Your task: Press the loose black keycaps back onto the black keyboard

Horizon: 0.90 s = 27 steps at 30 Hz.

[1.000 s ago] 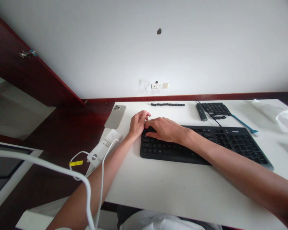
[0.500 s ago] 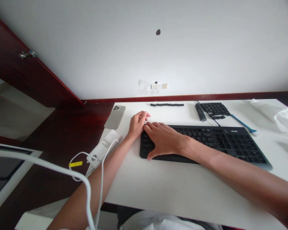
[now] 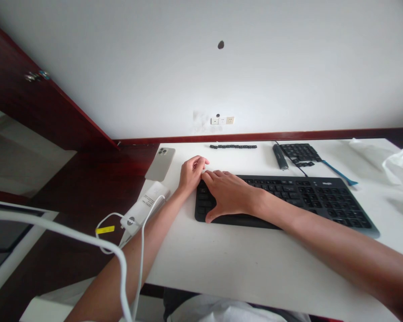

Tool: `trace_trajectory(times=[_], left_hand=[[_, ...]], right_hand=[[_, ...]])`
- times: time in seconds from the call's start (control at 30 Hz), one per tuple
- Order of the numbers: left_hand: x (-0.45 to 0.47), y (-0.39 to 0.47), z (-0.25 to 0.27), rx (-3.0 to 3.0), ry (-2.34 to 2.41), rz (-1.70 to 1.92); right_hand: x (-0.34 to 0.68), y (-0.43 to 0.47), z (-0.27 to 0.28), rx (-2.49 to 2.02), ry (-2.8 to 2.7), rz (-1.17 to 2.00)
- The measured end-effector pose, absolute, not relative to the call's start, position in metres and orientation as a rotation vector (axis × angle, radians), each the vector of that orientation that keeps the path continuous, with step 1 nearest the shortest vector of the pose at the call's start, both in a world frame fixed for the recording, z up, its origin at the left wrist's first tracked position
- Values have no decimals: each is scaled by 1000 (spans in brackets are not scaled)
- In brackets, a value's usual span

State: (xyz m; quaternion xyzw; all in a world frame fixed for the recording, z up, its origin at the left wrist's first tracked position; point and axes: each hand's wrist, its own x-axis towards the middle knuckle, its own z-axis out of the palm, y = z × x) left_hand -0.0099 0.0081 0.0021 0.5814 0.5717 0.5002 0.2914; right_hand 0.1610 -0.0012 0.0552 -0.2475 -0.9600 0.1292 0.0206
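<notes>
A black keyboard (image 3: 289, 190) lies on the white table, its left part covered by my right hand (image 3: 230, 194). This hand rests palm down on the keys, with the thumb spread toward the near edge and the fingers toward the far left corner. Beside that corner is my left hand (image 3: 191, 174), its fingers curled in; whatever they may hold is hidden. The hands meet or nearly meet at the corner. Farther back, a row of small black keycaps (image 3: 233, 146) lies on the table, and a block of black keycaps (image 3: 300, 152) sits to the right.
Left of my hands are a phone (image 3: 160, 163) and a white power adapter (image 3: 146, 205) with white cables. At the back right lie a dark handheld tool (image 3: 280, 156), a blue stick (image 3: 339, 172) and white plastic wrap (image 3: 401, 165). A wall stands behind the table (image 3: 255, 268).
Hardly anything differs. My left hand's fingers have shifted very slightly; my right hand stays in place on the keyboard.
</notes>
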Motion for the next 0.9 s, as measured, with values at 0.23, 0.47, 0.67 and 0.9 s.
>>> trace_trajectory(times=[0.23,0.47,0.67,0.9], left_hand=[[-9,9,2,1544,1527,1325],[-9,9,2,1577,1536,1315],[-8,8,3,1563,1533,1310],[-9,8,2,1555,1502,1329]], right_hand=[[161,-3,56,-768,-2993,393],[161,-3,56,-756,-3007,378],[161,-2,56,-774,-2980,407],[161,-3,58,-782,-2981,424]])
